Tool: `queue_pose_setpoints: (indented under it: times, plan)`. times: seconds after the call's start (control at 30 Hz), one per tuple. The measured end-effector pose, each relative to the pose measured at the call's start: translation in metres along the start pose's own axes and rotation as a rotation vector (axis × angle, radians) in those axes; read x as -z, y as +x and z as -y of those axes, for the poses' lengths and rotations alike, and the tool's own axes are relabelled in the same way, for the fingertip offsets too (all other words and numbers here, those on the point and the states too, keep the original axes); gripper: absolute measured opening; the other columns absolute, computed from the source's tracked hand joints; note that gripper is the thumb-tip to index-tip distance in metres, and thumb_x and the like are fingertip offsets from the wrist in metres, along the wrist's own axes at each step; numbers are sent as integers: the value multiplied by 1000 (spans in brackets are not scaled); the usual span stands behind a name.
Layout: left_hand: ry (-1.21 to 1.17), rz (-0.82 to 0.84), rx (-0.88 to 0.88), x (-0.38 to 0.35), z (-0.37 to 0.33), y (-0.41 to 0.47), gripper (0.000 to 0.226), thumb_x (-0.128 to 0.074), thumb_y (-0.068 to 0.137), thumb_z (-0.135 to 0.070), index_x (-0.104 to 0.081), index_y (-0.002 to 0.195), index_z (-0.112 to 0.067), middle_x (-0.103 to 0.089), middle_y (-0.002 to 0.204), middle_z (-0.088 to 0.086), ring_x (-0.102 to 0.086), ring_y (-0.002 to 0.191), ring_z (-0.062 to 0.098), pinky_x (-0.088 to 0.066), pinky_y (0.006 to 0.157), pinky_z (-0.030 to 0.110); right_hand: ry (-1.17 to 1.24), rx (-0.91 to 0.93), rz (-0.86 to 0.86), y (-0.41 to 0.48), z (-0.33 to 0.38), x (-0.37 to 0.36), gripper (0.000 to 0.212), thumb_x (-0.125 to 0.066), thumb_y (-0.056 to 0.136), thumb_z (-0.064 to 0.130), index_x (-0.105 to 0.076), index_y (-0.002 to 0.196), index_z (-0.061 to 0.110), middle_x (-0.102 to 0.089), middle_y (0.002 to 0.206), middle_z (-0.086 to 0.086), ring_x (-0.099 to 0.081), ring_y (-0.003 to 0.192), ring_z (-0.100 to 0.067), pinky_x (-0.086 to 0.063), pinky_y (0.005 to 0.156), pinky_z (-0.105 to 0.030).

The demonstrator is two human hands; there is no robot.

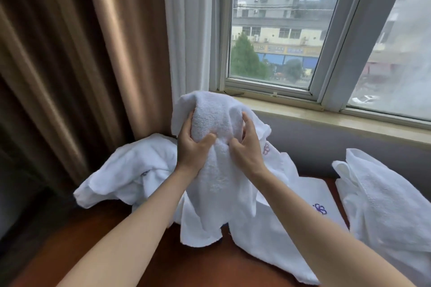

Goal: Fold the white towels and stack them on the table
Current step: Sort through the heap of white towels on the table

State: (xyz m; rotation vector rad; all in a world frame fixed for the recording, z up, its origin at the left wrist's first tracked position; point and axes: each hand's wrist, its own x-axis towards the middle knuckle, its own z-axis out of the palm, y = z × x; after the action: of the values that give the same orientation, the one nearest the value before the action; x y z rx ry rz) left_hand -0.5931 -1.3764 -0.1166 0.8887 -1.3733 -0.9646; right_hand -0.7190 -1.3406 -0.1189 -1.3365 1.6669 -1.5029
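Towel (215, 182) is hanging limp above the middle of the surface (116, 228), with other towels (130, 170) lying at nine and three o'clock. I am clamping my left hand (191, 149) and right hand (247, 149) on its bunched top. It is drooping like soft, light terry, not slippery or fragile. I am judging the corners the better hold.

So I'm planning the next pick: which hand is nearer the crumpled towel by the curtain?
Left. The left hand grips the raised towel just right of the crumpled towel; the right hand grips it further right.
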Motion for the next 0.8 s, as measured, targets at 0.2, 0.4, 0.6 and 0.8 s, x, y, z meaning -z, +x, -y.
queue_pose_setpoints:
  times: [0.2,0.4,0.6,0.8]
  plan:
    - [112,-75,-34,101,5,12,76,-67,74,-16,-42,145,-8,-52,144,5,-45,136,13,-39,113,40,73,22,139,-5,23,-96,71,-49,86,1,-32,150,25,-50,140,-6,-48,129,-24,-36,112,-48]
    - [180,-185,-37,199,17,12,72,-69,76,-13,-45,143,-14,-57,136,-7,-49,131,4,-44,110,40,88,39,285,-18,35,-192,71,-52,86,3,-31,150,25,-50,127,3,-50,116,-16,-40,110,-49]
    - [237,-240,131,279,45,-3,77,-74,84,-7,-37,150,-20,-47,147,-6,-43,136,8,-42,111,42,35,18,417,-37,23,-268,75,-54,84,5,-28,152,26,-46,143,1,-47,127,-16,-38,112,-46]
    - [398,-126,299,319,108,-26,86,-76,84,-22,-25,153,-28,-36,153,-7,-39,138,14,-44,108,41,-246,-27,539,-56,-26,-309,79,-53,85,7,-21,154,30,-36,148,4,-40,131,-12,-37,97,-24]
